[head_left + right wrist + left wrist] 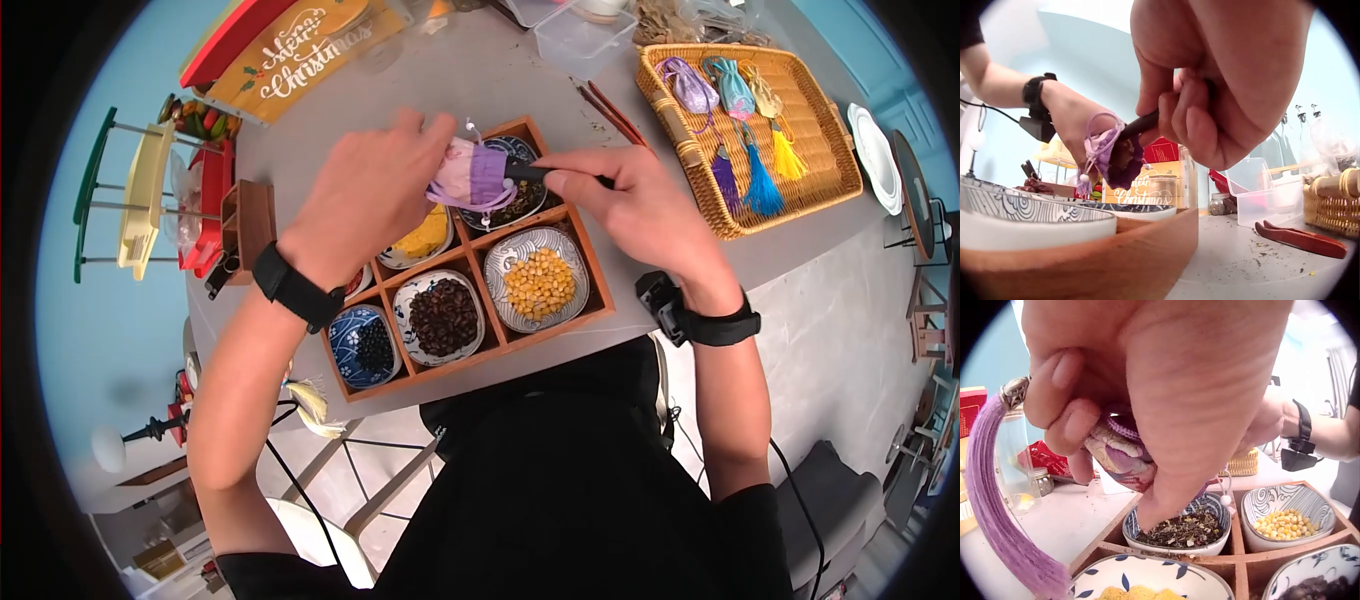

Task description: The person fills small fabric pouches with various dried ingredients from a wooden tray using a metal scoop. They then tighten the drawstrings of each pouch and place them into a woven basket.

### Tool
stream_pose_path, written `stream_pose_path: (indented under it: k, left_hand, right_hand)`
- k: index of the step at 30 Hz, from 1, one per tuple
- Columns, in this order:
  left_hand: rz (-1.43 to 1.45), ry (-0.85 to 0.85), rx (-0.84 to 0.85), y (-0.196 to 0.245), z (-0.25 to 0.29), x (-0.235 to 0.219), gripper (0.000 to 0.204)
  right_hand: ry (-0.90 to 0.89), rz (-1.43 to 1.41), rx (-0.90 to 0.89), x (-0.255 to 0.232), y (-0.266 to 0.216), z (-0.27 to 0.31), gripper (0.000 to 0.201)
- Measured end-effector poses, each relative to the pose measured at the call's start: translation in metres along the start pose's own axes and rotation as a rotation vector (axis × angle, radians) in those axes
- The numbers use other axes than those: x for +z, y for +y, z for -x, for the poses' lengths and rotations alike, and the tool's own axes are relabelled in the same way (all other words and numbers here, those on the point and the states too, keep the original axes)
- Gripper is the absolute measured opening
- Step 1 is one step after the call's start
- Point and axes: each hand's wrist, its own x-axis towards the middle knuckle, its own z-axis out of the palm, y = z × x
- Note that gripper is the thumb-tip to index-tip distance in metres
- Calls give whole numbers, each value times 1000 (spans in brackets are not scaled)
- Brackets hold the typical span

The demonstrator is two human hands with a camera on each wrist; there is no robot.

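Observation:
My left hand (370, 185) grips a purple and pink drawstring pouch (465, 172); a long purple tassel (991, 494) hangs from its bottom end. The pouch's gathered mouth faces my right hand (640, 205). Between thumb and fingers, that hand pinches a slim black tool (525, 173). Its far end goes into the pouch mouth (1124, 159), so the tip is hidden. Both hands are over the divided wooden box (603, 290), close above a patterned bowl of dark dried herbs (1185, 530). White beads hang from the pouch's cords.
Other bowls in the box hold yellow corn kernels (540, 285), dark brown pieces (443, 316), black beans (374, 346) and yellow bits (424, 236). At right, a wicker basket (712, 205) carries three tasselled pouches. Reddish wooden tongs (1300, 240) and a clear plastic box (590, 48) lie nearby.

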Motion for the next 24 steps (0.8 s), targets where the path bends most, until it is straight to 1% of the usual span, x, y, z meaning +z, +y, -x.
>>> stream_pose_path:
  k: [1, 3, 7, 9, 10, 12, 13, 15, 16, 18, 19, 21, 22, 24]
  left_hand:
    - [1, -5, -10, -1, 2, 1, 38]
    - [-44, -40, -42, -3, 3, 2, 36]
    - [-12, -35, -45, -2, 2, 1, 38]
    - [-8, -27, -44, 5, 0, -2, 39]
    - [-7, -29, -44, 5, 0, -1, 39]
    - [3, -20, -32, 4, 1, 2, 41]
    - [2, -21, -36, 3, 2, 3, 41]
    - [2, -45, -52, 0, 4, 3, 41]
    - [3, -44, -53, -3, 5, 4, 41]
    - [60, -36, -76, -7, 8, 6, 42]
    - [61, -36, -75, -7, 7, 6, 42]
    - [79, -48, -77, -3, 6, 3, 41]
    - [78, -48, -77, -1, 5, 1, 41]
    - [91, -30, -41, 3, 4, -1, 39]
  right_hand:
    - [-11, -2, -1, -3, 4, 0, 26]
    - [33, 50, -13, -10, 11, 1, 28]
    - [36, 38, -15, -8, 6, -5, 29]
    - [-9, -72, -1, 5, 1, -12, 29]
    - [-10, -74, 1, 7, -1, -12, 29]
    - [-86, -104, 61, 11, -4, -14, 29]
    - [-89, -104, 59, 9, -1, -13, 29]
    - [-33, -3, -32, -2, 6, -9, 29]
    - [-34, -2, -32, -8, 6, -6, 29]
    - [-15, 136, 13, -17, 0, -3, 29]
    - [-14, 136, 14, -16, 1, -5, 29]
    - [-10, 9, -59, -7, 2, -10, 26]
    - [-10, 9, -60, -2, -1, -11, 26]
    - [9, 21, -140, 8, -8, -10, 24]
